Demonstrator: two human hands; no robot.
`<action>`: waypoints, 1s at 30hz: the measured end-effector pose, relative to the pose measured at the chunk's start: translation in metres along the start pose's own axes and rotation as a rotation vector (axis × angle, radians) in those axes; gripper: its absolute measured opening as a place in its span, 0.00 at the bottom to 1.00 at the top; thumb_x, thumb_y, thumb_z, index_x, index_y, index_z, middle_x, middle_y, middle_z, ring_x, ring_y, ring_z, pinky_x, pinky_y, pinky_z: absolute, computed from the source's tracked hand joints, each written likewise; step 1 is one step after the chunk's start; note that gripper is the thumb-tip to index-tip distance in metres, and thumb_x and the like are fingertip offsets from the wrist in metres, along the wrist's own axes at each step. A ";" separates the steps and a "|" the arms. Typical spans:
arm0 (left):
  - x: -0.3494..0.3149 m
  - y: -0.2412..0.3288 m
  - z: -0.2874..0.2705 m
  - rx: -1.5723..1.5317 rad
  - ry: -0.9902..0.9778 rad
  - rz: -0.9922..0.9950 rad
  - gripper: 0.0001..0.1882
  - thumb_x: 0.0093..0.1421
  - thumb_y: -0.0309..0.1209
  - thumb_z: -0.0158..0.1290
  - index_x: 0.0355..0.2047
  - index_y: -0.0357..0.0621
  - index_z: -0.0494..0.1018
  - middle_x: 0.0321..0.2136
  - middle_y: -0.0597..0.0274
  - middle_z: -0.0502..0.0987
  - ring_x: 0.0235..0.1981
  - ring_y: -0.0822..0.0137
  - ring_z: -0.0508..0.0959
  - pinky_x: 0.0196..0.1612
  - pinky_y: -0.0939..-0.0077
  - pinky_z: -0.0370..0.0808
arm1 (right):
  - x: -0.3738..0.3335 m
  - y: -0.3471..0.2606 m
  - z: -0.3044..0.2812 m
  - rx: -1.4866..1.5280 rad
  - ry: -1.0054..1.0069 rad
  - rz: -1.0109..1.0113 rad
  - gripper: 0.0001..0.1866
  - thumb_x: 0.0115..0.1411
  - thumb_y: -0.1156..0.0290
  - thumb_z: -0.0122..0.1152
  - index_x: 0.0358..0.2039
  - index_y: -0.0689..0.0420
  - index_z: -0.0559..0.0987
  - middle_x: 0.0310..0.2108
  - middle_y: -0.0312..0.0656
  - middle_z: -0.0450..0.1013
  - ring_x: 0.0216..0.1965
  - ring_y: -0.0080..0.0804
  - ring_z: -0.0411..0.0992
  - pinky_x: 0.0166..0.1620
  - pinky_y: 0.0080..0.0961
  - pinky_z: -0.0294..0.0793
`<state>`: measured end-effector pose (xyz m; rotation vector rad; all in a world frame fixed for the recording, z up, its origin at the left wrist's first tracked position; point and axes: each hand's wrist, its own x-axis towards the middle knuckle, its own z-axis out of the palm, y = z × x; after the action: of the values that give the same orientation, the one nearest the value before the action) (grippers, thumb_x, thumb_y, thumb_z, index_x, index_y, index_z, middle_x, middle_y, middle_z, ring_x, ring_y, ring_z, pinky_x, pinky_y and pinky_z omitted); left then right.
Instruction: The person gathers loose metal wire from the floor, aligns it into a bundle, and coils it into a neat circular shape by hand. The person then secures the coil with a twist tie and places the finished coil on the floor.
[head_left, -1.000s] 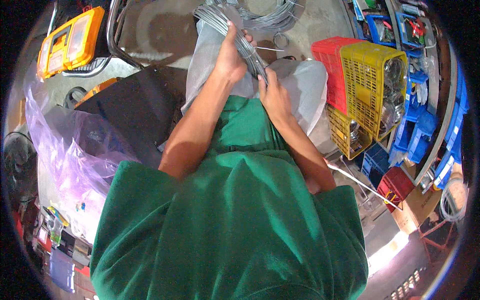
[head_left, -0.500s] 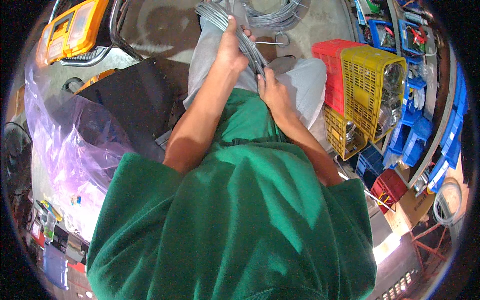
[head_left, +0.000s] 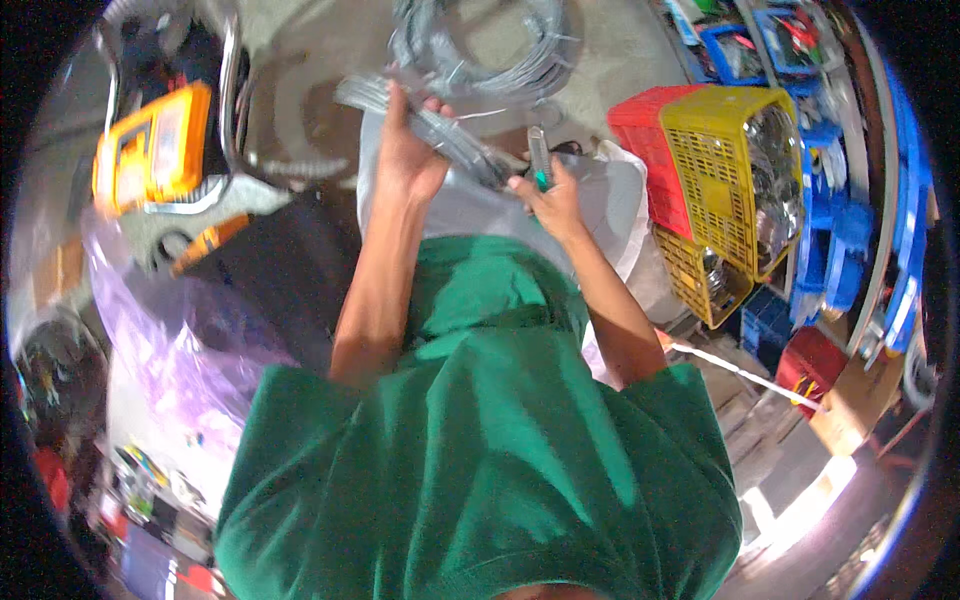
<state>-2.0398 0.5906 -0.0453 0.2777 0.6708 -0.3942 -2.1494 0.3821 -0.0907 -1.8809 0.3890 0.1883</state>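
Note:
A bundle of grey cable (head_left: 455,138) lies slantwise above my lap, its far end blurred. My left hand (head_left: 410,165) is closed around it, thumb on top. At the bundle's near end, my right hand (head_left: 556,207) grips a utility knife (head_left: 540,158) with a grey body and a teal part. The knife points upward, away from me. My right thumb is close to the cable end; whether it touches cannot be made out. On the floor beyond my knees rests a large coil of grey cable (head_left: 545,68).
Red (head_left: 645,150) and yellow (head_left: 715,150) plastic crates stand on the right, with wire coils inside the yellow one. Blue bins (head_left: 820,240) line a rack beyond them. To the left are an orange case (head_left: 160,150), a black panel (head_left: 275,265) and purple plastic sheeting (head_left: 180,340).
My right hand has moved slightly right and nearer, and the knife now shows upright in it. My left hand and the bundle have shifted left and toward me. The whole view has shifted.

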 end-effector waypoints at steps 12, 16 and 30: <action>-0.120 0.057 0.270 0.275 -1.235 0.048 0.29 0.70 0.45 0.37 0.55 0.27 0.63 0.55 0.36 0.65 0.60 0.46 0.63 0.64 0.44 0.58 | 0.130 -0.120 -0.085 0.777 -0.761 -0.206 0.37 0.56 0.44 0.67 0.55 0.59 0.73 0.47 0.40 0.75 0.48 0.29 0.73 0.51 0.30 0.73; -0.099 0.114 0.336 0.053 -1.311 -0.181 0.32 0.64 0.40 0.45 0.55 0.19 0.57 0.55 0.35 0.61 0.64 0.43 0.53 0.68 0.44 0.47 | 0.095 -0.163 -0.113 0.914 -0.726 -0.423 0.44 0.53 0.52 0.70 0.63 0.62 0.64 0.55 0.51 0.70 0.53 0.47 0.73 0.51 0.46 0.76; 0.060 0.036 0.203 0.499 -0.643 0.290 0.54 0.53 0.74 0.45 0.67 0.43 0.56 0.66 0.51 0.59 0.64 0.49 0.62 0.68 0.44 0.54 | 0.035 -0.244 -0.114 0.622 -0.259 -0.500 0.32 0.49 0.73 0.74 0.53 0.64 0.71 0.40 0.42 0.76 0.36 0.27 0.76 0.44 0.27 0.76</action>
<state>-1.8706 0.5318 0.0728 0.6769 -0.1120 -0.3401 -2.0364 0.3416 0.1528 -1.2644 -0.1943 -0.0304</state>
